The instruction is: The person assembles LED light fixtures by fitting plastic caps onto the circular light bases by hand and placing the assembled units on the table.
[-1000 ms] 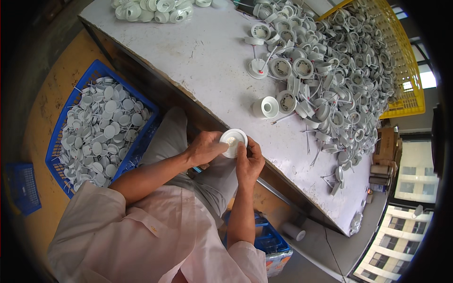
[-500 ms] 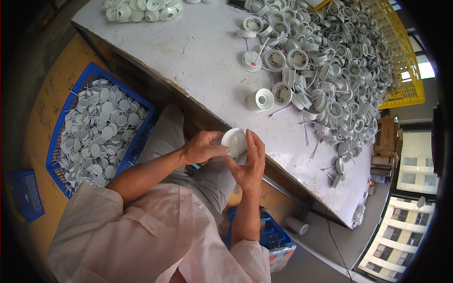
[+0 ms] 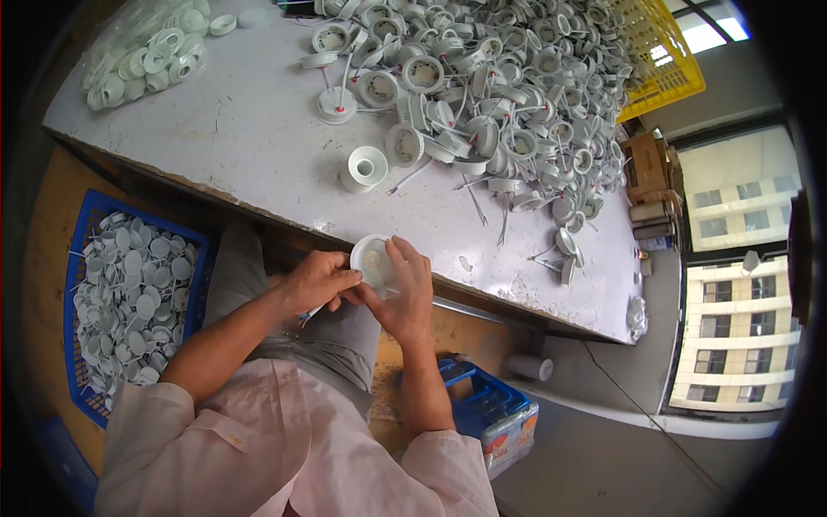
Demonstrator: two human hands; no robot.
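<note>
Over my lap, at the table's edge, I hold a round white lamp housing (image 3: 368, 251), its open face toward me with a pale yellowish disc inside. My left hand (image 3: 317, 282) is closed at its left and lower rim, thumb laid against it. Curled round the right side is my right hand (image 3: 405, 297), its fingertips over the rim and slightly blurred. Thin wire ends (image 3: 308, 315) poke out below my left hand. Nearest on the table stands a white cup-shaped housing (image 3: 366, 167), beside a large heap of similar white housings (image 3: 482, 103) with wires.
A blue basket (image 3: 200, 297) full of white discs with wires stands at my left. A clear bag of white rings (image 3: 146, 65) lies far left on the table (image 3: 250, 138). A yellow basket (image 3: 668, 86) rests behind the heap. A blue crate (image 3: 482, 396) sits below right.
The view has turned, so the table and baskets appear shifted left. The housing stays between both hands; my right fingers have bent farther over its rim.
</note>
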